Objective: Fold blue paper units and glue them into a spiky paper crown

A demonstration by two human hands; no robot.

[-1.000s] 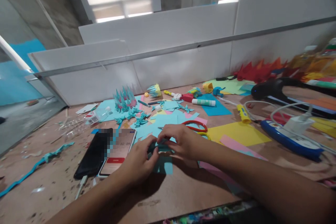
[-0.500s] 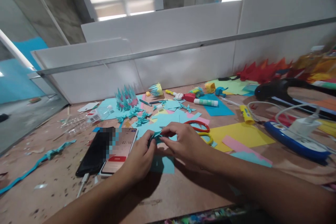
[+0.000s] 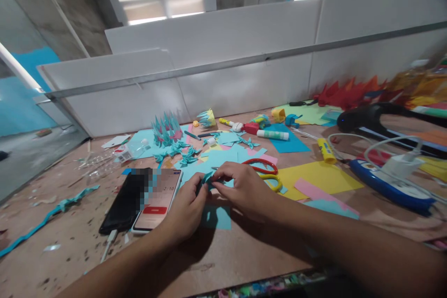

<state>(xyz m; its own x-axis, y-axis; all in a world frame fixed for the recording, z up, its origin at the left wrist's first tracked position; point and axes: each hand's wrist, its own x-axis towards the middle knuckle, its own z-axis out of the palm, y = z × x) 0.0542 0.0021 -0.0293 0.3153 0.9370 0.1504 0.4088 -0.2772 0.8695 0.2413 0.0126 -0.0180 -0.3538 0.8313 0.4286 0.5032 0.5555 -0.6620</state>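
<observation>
Lower left of frame: torn teal paper strip (image 3: 52, 214) lying loose on the worktop (image 3: 70, 251).

Left of centre: black phone (image 3: 122, 202) and, touching it, a second phone (image 3: 159, 200) with lit screen, both flat, just beside the left hand (image 3: 185, 209).

Centre: left hand closed in a pinch on one end of a small folded teal paper piece (image 3: 208, 178); right hand (image 3: 244, 188) likewise closed, fingertips gripping the other end. Piece held just above a flat teal square sheet (image 3: 218, 216), near the lower middle of the frame.

Progress, judged from the layout: piece part-folded, creases in but final shape not reached. Behind the hands, several finished teal folded stars (image 3: 185, 153) and a spiky teal paper model (image 3: 165, 130); many flat sheets around them unfolded, so more left than done.

Right of centre: red-handled scissors (image 3: 261, 165) touching the right hand's far side, glue stick (image 3: 274, 135), yellow sheet (image 3: 314, 177).

Right edge: blue power strip (image 3: 391, 186) with white charger plugged in.

Containers: clear plastic packet (image 3: 129, 152) above the phones, contents not legible. Small yellow paper cup (image 3: 206, 118) at upper centre, teal paper points standing in it.
</observation>
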